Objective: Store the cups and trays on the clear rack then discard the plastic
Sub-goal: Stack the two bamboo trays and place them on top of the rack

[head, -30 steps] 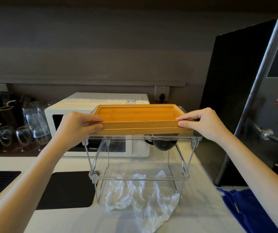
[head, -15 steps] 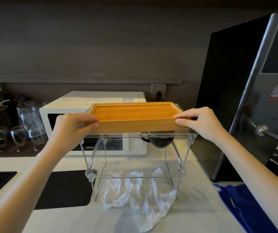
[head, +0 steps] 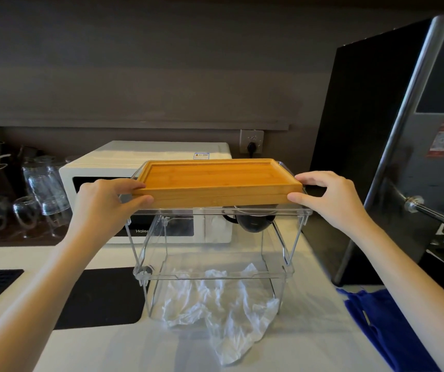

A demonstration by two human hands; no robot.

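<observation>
Lowered since before, the rectangular bamboo tray (head: 216,181) now sits on the clear rack (head: 215,245). Left hand (head: 105,202) and right hand (head: 330,197) pinch its ends. Crinkled plastic (head: 226,310) lies on the desk (head: 309,342).

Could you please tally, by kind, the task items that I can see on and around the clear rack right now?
Wooden trays: 2, stacked
Clear rack: 1
Dark cup: 1, partly hidden
Crumpled plastic: 1
Total: 5

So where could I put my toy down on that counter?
The white counter is bare in front, between the black mat and crumpled clear plastic. The left back is crowded with glass cups. A blue cloth takes the right.
</observation>
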